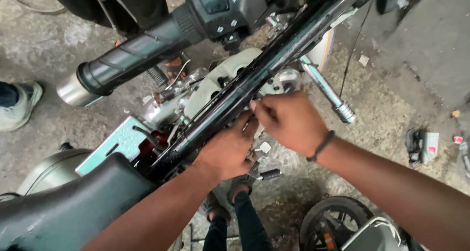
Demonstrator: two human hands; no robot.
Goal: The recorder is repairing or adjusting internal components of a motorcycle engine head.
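Observation:
I look down on a motorcycle with its tank off, so the black frame tube (254,79) runs diagonally across the view. My left hand (227,150) rests against the underside of that tube, fingers curled near the engine. My right hand (289,121) meets it from the right, fingertips pinched at a small part beside the tube; what they pinch is hidden. The pale engine head (220,82) lies just beyond both hands. A black handlebar grip (129,55) with a chrome end crosses the upper left.
The black seat (68,207) fills the lower left. A chrome kick lever (325,92) juts right of the engine. Another person's shoe (19,104) stands at the left edge, and legs show at the top. A small wheel (333,221) and a grey part (423,146) lie on the concrete.

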